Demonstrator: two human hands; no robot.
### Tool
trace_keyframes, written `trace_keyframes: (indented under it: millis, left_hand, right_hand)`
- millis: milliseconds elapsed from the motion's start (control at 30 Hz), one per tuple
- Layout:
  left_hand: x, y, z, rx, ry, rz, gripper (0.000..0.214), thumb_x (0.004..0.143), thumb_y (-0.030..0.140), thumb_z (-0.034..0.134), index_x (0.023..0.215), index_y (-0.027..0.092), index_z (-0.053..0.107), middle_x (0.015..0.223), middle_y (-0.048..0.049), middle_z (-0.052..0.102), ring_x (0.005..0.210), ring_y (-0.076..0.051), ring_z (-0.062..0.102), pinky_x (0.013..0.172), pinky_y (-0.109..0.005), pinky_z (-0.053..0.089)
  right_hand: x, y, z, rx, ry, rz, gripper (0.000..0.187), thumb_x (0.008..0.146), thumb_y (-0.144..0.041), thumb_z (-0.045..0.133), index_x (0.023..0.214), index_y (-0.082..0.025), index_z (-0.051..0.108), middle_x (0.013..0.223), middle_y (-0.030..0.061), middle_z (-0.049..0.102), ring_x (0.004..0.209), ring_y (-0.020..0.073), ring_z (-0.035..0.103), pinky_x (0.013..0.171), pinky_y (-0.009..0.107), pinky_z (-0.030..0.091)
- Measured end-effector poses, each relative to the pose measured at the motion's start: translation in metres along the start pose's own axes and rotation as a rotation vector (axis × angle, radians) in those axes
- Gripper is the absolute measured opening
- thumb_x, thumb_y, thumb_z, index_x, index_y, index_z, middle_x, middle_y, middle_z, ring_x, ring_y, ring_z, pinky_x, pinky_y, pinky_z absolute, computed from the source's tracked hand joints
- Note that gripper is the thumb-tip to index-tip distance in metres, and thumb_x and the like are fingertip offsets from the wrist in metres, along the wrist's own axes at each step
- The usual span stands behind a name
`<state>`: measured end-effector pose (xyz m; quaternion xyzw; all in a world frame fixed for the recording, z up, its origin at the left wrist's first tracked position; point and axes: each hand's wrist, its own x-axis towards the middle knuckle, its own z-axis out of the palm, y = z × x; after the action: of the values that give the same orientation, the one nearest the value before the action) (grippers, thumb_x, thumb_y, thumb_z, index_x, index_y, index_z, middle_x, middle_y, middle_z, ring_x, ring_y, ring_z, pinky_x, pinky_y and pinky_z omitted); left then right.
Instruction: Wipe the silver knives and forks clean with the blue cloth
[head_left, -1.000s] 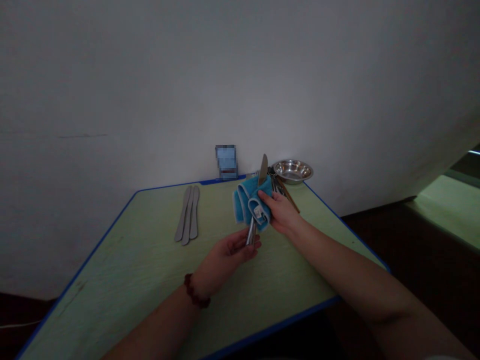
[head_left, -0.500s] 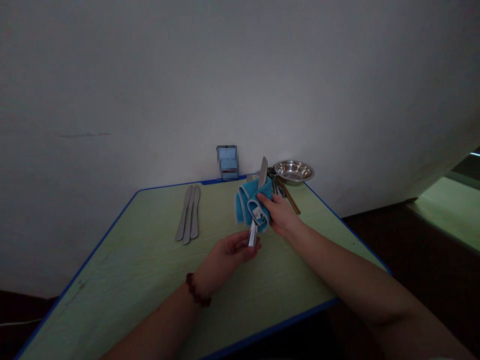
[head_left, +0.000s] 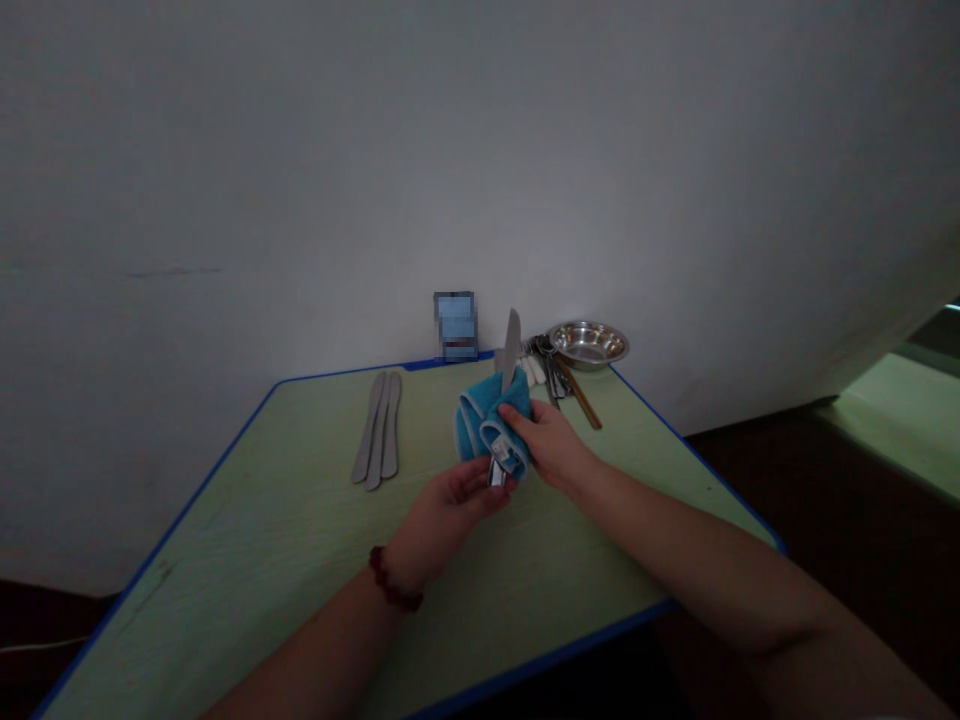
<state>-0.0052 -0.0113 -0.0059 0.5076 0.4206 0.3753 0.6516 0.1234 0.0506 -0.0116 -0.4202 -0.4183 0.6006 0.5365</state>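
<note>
My left hand pinches the handle end of a metal table knife that stands nearly upright, blade up. My right hand is closed on a folded blue cloth wrapped around the knife's middle. Both hands hover above the green table, near its centre. The knife's handle is mostly hidden by the cloth and my fingers.
Three metal knives lie side by side at the back left of the table. A steel bowl sits at the back right corner, with a pile of cutlery beside it. A small blurred card leans on the white wall.
The cloth has slid down the knife toward my left hand, and more of the blade shows above it. Both hands shifted slightly left.
</note>
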Motion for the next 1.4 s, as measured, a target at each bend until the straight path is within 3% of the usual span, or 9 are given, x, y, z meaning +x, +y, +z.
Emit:
trace_keyframes:
  millis: [233,467,667,833,1400]
  left_hand:
    - [0.002,-0.005,-0.002,0.129,0.055,0.088,0.032,0.068,0.025,0.056,0.099,0.017,0.055,0.1,-0.0046,0.062,0.096,-0.019,0.054,0.089,-0.036,0.037]
    - [0.0,-0.005,-0.001,0.244,0.039,0.131,0.033,0.072,0.023,0.051,0.104,0.018,0.055,0.097,-0.0033,0.063,0.094,-0.019,0.055,0.088,-0.034,0.037]
    - [-0.003,-0.003,0.002,0.214,-0.013,0.07,0.032,0.069,0.021,0.054,0.101,0.019,0.056,0.094,-0.002,0.064,0.089,-0.016,0.057,0.083,-0.03,0.041]
    - [-0.004,-0.006,0.002,0.136,-0.035,0.03,0.033,0.068,0.022,0.057,0.1,0.018,0.056,0.095,-0.0046,0.064,0.09,-0.017,0.057,0.083,-0.032,0.041]
    - [0.002,-0.005,0.003,0.022,0.044,0.028,0.027,0.065,0.023,0.059,0.092,0.017,0.058,0.092,-0.0045,0.064,0.089,-0.018,0.057,0.083,-0.033,0.041]
  right_hand:
    - [-0.004,0.004,0.0,-0.151,-0.055,-0.073,0.024,0.063,-0.038,0.059,0.074,-0.017,0.058,0.068,-0.0001,0.061,0.056,0.0089,0.052,0.053,0.023,0.044]
    - [-0.002,0.002,0.001,-0.08,-0.011,-0.047,0.022,0.062,-0.037,0.059,0.074,-0.018,0.058,0.07,-0.0006,0.062,0.059,0.0102,0.054,0.058,0.025,0.045]
    - [0.003,-0.014,-0.002,0.191,0.04,0.032,0.018,0.058,-0.03,0.062,0.068,-0.016,0.056,0.058,-0.0038,0.06,0.049,0.0074,0.052,0.053,0.023,0.044]
    - [0.005,-0.021,-0.004,0.263,0.053,0.03,0.018,0.056,-0.029,0.063,0.063,-0.015,0.053,0.049,-0.0056,0.056,0.043,0.0062,0.049,0.047,0.021,0.042]
    - [-0.005,-0.009,0.004,0.16,0.002,0.066,0.021,0.057,-0.033,0.063,0.068,-0.016,0.057,0.055,-0.0044,0.057,0.047,0.0072,0.049,0.049,0.022,0.04]
